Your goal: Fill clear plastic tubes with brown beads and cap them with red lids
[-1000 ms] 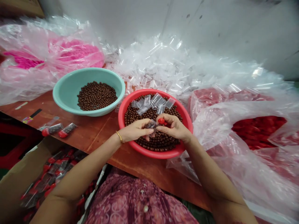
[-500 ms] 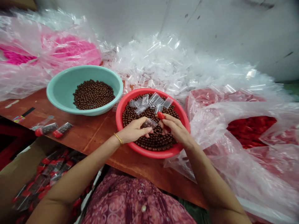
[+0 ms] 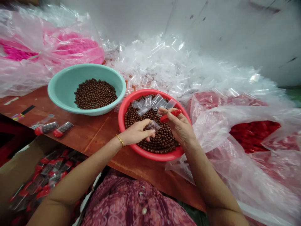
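Over the red basin (image 3: 122,117), my left hand (image 3: 138,131) is closed around a clear plastic tube (image 3: 154,126) with dark balls showing inside. To its right, my right hand (image 3: 180,127) pinches a red plastic cap (image 3: 170,115) between thumb and fingers, apart from the tube. Small brown balls (image 3: 162,141) fill the basin beneath both hands. Several empty clear tubes (image 3: 148,101) lie on top of the balls at the basin's far side.
A teal basin (image 3: 56,94) with brown balls stands left. Two filled red-capped tubes (image 3: 63,129) lie by the table edge, above a box of similar ones (image 3: 50,172). Clear tubes (image 3: 183,69) are heaped behind; bags hold red caps (image 3: 254,133) and pink pieces (image 3: 75,47).
My right hand has turned and lifted slightly, so the red cap now lies sideways across its fingers. My left hand keeps its hold on the tube.
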The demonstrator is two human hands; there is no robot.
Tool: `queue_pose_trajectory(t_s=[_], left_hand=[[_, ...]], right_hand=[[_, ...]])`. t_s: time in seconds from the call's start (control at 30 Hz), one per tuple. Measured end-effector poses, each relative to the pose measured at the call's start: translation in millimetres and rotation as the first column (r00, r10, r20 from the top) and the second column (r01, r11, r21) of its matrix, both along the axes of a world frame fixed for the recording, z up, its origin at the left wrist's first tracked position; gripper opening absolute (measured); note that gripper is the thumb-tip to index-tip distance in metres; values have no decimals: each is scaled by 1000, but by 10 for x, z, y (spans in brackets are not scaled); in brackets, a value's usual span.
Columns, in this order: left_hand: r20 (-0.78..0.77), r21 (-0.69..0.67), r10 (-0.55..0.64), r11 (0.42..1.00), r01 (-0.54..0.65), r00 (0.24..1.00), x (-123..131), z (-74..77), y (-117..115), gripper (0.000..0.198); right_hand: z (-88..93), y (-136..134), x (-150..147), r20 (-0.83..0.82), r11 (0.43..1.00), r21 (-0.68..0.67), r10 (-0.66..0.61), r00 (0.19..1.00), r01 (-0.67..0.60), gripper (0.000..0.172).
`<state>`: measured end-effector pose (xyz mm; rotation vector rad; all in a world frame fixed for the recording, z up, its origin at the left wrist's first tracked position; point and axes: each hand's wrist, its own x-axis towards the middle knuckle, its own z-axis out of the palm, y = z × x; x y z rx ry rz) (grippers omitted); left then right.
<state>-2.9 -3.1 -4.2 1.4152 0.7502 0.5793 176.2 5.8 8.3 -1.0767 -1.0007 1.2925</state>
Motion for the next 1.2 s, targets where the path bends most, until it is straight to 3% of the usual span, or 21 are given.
queue_pose_trajectory(t_s=[0.1,0.27,0.4,0.47,0.7,0.93,1.2], left_hand=[[61,-27,3,1000,-1,998,-6,-8,8,15],[198,-126,26,992,0,980,-12,23,7,28],[296,-186,45,982,11,954,-30,45,11,30],[326,-204,41,979,28,944,-43,44,16,30],[332,-252,55,967,32,942,-63,50,15,34],[219,-151,93,987,-61,971,-28,69,-13,35],[194,-145,31,989,-2,980,-60,83,-26,35]], right_hand=[[-4,1,-131,87,984,125,-136,987,125,24],[-38,-108,-223,253,966,256,-102,962,35,20],[-94,-197,-193,383,870,493,-184,905,-32,16],[-114,-214,-158,437,813,575,-211,874,-91,21],[-73,-248,-40,638,666,648,-209,742,-370,54],[-97,-345,-40,658,672,628,-188,729,-394,58],[-163,-486,-107,633,700,617,-169,755,-360,56]])
